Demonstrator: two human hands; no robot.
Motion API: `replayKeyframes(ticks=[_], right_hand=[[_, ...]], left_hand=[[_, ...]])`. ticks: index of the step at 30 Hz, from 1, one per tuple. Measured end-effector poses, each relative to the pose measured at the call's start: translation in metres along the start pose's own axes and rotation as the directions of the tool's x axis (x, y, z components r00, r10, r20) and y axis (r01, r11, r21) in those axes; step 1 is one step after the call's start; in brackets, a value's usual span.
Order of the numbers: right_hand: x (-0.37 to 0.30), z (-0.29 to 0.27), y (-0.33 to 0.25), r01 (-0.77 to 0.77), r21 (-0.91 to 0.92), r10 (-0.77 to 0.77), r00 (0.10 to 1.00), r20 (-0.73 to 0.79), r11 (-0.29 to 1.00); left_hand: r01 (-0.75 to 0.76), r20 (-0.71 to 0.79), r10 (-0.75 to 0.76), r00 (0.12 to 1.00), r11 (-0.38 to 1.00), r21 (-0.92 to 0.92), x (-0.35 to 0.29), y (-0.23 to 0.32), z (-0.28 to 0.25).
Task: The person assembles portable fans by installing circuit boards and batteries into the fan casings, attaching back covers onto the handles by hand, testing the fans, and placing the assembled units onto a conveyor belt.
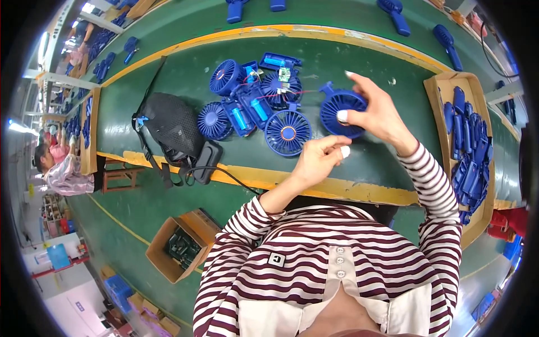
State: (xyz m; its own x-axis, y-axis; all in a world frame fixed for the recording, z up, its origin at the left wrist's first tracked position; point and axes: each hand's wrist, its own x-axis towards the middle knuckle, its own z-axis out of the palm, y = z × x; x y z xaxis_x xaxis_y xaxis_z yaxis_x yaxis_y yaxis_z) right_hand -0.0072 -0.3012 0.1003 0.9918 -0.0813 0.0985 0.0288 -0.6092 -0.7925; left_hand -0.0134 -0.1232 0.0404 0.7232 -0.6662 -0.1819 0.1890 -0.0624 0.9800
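My right hand [379, 112] grips the rim of a round blue fan head [331, 115], thumb across its grille. White covers sit on the thumb and a fingertip. Just below it, my left hand [320, 162] has its fingers curled together near the fan's lower edge; whatever they may hold is hidden. A white cover shows on one of its fingertips. To the left lies a cluster of blue fans, among them an upright-facing fan head [288, 133], opened handles with blue battery cells [240, 117], and a small green circuit board [284, 74]. A thin red wire runs toward the held fan.
A black mesh bag [171, 126] with straps and a cable lies left on the green table. At right, a cardboard tray [441, 104] holds blue plastic parts. Beyond the yellow edge, blue handheld fans [397, 19] lie on a green belt. An open carton [163, 247] stands on the floor.
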Motion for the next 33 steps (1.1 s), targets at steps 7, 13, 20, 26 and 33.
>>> replayKeyframes(ticks=[7,13,20,26,33], right_hand=[[-0.09,-0.053,0.018,0.0,-0.37,-0.061,0.986,-0.154,0.929],[-0.134,-0.067,0.036,-0.034,-0.699,-0.127,0.976,-0.177,0.715],[-0.153,-0.068,0.026,-0.043,-0.743,0.005,0.999,-0.053,0.668],[-0.158,-0.067,0.034,0.058,-0.781,-0.141,0.989,-0.039,0.622],[-0.163,-0.101,0.047,0.025,-0.175,-0.099,0.899,-0.427,0.984]], left_hand=[[0.013,0.031,-0.015,0.999,0.996,0.084,-0.001,-0.01,0.002],[-0.116,-0.086,0.135,0.987,0.972,0.202,0.01,-0.002,0.013],[-0.486,0.205,0.624,0.754,0.321,0.813,0.079,0.043,0.052],[-0.429,0.327,0.424,0.845,0.172,0.887,0.133,0.022,0.072],[-0.263,0.152,0.227,0.962,0.617,0.742,0.109,0.022,0.064]])
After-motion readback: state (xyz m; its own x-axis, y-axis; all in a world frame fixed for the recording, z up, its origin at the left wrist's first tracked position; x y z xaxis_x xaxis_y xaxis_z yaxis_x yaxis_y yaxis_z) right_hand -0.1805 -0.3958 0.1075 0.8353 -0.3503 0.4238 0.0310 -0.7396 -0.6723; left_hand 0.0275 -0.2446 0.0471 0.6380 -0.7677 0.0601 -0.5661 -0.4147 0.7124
